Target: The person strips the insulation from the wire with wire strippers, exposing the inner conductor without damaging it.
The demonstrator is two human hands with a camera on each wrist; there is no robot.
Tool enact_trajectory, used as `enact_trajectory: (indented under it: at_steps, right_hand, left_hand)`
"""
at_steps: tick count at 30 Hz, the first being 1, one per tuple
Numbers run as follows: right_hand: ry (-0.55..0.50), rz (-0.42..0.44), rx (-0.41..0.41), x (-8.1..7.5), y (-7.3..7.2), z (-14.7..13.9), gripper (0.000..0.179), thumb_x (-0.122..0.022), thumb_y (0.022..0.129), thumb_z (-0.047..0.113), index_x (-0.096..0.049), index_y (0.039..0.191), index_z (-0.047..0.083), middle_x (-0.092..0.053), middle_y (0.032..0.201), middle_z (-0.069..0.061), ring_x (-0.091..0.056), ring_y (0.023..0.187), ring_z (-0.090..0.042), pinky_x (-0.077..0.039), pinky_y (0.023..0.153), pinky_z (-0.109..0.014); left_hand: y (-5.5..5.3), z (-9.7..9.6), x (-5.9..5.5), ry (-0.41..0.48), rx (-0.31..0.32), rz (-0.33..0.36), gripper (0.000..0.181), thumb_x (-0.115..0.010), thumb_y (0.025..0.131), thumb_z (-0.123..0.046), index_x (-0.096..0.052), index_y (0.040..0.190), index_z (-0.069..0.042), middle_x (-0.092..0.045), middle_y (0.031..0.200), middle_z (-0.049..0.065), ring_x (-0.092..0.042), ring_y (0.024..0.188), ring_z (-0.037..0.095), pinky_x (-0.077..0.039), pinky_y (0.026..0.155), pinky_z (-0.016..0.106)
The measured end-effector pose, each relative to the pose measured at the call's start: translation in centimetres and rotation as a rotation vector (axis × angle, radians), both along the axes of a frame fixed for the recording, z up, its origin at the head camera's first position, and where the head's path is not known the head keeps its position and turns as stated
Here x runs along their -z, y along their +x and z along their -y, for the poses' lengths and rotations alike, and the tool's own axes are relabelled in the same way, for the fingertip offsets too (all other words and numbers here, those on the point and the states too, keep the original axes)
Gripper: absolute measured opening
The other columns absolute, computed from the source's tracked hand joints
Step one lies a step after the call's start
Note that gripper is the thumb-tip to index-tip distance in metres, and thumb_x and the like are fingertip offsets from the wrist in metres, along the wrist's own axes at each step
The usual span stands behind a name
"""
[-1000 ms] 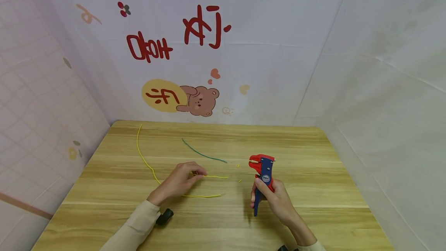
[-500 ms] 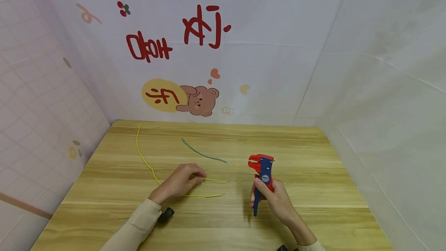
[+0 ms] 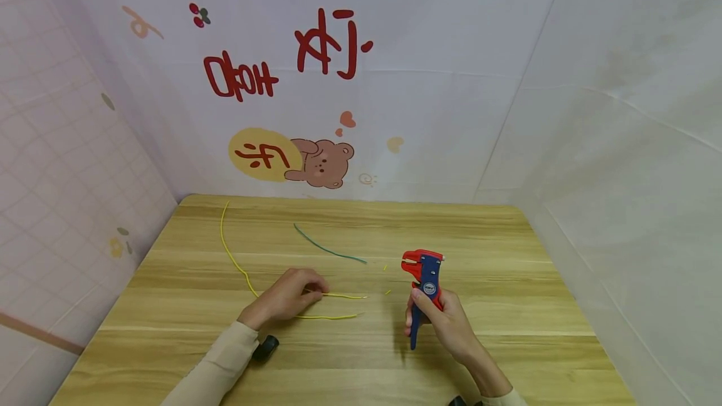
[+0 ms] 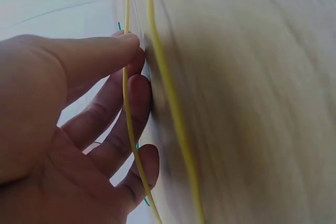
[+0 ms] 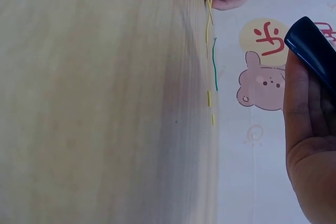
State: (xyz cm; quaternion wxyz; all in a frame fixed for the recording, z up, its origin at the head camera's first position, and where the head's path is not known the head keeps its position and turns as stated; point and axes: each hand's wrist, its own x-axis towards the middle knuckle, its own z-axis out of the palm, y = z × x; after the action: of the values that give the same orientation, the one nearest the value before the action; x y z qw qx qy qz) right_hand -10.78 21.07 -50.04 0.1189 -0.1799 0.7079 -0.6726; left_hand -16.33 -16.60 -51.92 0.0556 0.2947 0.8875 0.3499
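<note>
Between thumb and fingers my left hand (image 3: 290,296) pinches a thin yellow wire (image 3: 346,296), whose end points right, low over the table. The left wrist view shows the pinched wire (image 4: 128,114) running down past the loosely bent fingers. In front of that hand lies another length of yellow wire (image 3: 333,317), with a stripped tip at its right end. My right hand (image 3: 445,321) grips a red and blue wire stripper (image 3: 430,271) by its handles, head up and mouth toward the left. In the right wrist view only a dark blue handle end (image 5: 310,48) of it shows.
A short green wire (image 3: 327,249) lies behind the left hand. Two small yellow insulation scraps (image 3: 386,292) lie left of the stripper. A long yellow wire (image 3: 231,252) curves to the back left of the wooden table (image 3: 507,356). Printed cloth walls (image 3: 429,93) enclose it.
My left hand has moved slightly toward me, bringing the held wire's end nearer the other yellow wire. The right hand and wire stripper stay nearly still.
</note>
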Motion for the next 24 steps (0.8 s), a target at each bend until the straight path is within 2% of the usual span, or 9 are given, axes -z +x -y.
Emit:
enact_trajectory:
  at_steps: [9,18,24]
  right_hand:
    - [-0.003,0.016,0.012,0.02,-0.05,0.04,0.034,-0.047,0.123,0.019,-0.066,0.108,-0.004,-0.075,0.082,0.0,-0.082,0.071,-0.025,-0.071,0.072,-0.048]
    - [0.013,0.012,0.005,0.02,0.02,0.16,0.04,-0.046,0.124,0.02,-0.062,0.109,-0.014,-0.075,0.082,0.0,-0.082,0.071,-0.027,-0.071,0.072,-0.05]
    - [0.016,0.014,0.009,0.01,0.05,0.23,0.038,-0.046,0.124,0.02,-0.064,0.109,-0.011,-0.075,0.082,-0.001,-0.082,0.071,-0.03,-0.071,0.072,-0.051]
  left_hand:
    - [0.07,0.37,-0.12,-0.006,-0.021,-0.008,0.011,-0.078,0.103,-0.001,-0.085,0.107,-0.01,-0.083,0.105,0.002,-0.077,0.098,0.014,-0.064,0.089,0.034]
    - [0.09,0.58,-0.05,-0.031,-0.031,-0.028,0.009,-0.08,0.103,-0.005,-0.085,0.106,-0.013,-0.081,0.1,0.001,-0.071,0.092,0.004,-0.056,0.085,0.028]
    - [0.15,0.59,-0.06,-0.03,-0.028,-0.034,0.01,-0.081,0.102,-0.003,-0.085,0.104,-0.012,-0.079,0.098,-0.001,-0.07,0.091,0.003,-0.056,0.085,0.027]
